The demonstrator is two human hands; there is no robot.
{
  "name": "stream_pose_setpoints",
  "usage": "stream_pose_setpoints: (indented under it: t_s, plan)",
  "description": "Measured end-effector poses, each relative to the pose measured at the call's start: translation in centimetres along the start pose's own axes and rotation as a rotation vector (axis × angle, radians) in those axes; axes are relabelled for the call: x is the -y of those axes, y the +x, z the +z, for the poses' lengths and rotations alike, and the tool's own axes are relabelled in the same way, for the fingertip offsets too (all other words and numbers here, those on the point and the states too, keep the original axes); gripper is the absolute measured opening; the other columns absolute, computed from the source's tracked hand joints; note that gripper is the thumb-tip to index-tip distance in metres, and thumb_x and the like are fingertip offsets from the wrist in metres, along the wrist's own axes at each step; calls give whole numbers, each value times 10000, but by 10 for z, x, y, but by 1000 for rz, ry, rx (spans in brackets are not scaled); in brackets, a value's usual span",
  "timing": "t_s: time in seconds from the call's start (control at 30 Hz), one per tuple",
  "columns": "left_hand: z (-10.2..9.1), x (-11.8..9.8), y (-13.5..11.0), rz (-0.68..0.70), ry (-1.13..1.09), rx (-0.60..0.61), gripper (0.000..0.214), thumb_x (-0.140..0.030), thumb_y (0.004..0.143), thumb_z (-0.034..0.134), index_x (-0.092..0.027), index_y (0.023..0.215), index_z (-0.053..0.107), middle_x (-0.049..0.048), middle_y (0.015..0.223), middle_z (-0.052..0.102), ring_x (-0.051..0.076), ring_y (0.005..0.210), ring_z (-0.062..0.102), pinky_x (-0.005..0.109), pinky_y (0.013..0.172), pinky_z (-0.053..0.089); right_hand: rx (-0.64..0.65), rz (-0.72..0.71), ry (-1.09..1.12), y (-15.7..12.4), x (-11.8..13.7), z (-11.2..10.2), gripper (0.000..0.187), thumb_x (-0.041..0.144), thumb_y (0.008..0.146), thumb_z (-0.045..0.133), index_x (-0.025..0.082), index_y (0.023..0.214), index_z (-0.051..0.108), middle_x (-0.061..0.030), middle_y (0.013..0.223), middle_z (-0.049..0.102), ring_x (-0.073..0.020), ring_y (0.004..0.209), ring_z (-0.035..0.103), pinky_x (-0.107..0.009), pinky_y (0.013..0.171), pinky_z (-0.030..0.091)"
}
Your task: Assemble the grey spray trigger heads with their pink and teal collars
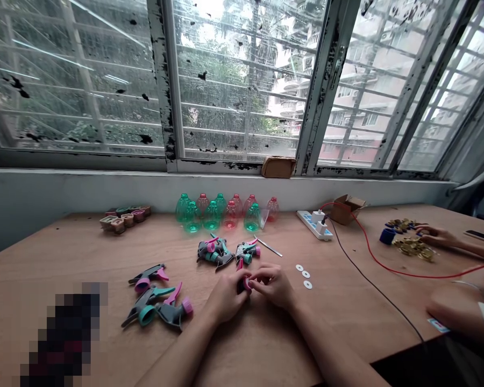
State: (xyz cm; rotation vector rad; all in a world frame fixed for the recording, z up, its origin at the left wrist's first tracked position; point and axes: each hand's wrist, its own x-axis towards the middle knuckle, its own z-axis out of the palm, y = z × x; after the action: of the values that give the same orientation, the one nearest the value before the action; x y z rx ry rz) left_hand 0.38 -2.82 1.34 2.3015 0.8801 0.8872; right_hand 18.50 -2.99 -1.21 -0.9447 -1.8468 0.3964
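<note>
Both my hands meet at the middle of the wooden table (64,252) around one small trigger sprayer head (242,279) with a pink collar. My left hand (225,296) grips its dark body from the left. My right hand (272,285) pinches at its pink end with curled fingers. Just beyond lie two small heaps of grey, teal and pink sprayer heads (213,252) (248,251). Three white washers (305,274) lie to the right of my right hand. More sprayer heads (157,301) lie to my left.
Green and red clear bottles (221,212) stand in rows by the wall, small caps (125,217) to their left. A thin metal tool (268,246), a power strip (315,224) with a red wire, a cardboard box (347,208). Another person's hand (438,236) sorts brass parts (411,244) at right.
</note>
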Motion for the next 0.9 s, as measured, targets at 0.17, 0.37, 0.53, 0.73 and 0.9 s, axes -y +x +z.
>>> stream_pose_setpoints:
  t_s: [0.17,0.37,0.53,0.73,0.9]
  plan:
    - [0,-2,0,0,4,8,290,-97,753,524,-194,992,656,30,899,693,166,812,615,236,718,444,3,1,-7,0,1,-1,127,296,769,678,190,762,747,-7,638,583,-85,513,455,-211,479,350]
    - [0,-1,0,20,-5,4,309,-83,752,524,-194,1009,656,25,916,693,164,822,614,225,708,425,-14,-20,-33,0,0,0,119,294,766,685,192,758,745,-8,650,590,-88,536,454,-212,490,344]
    - [0,-1,0,18,-9,-3,318,-58,740,528,-205,987,665,7,874,688,149,782,607,211,679,411,-2,-35,-46,0,0,-2,94,267,757,692,197,772,753,-7,646,587,-88,531,451,-211,490,346]
    - [4,0,1,-4,-18,-17,326,-40,730,526,-199,978,666,8,863,685,140,754,600,209,675,411,29,-19,-45,0,-1,-4,98,264,767,687,200,785,760,-8,644,588,-89,532,470,-207,495,363]
    - [4,-1,1,3,-9,-5,312,-55,746,527,-197,986,667,11,858,682,146,779,603,211,696,419,41,-14,-58,0,1,-5,94,266,770,694,198,767,759,-8,640,598,-90,536,477,-208,507,368]
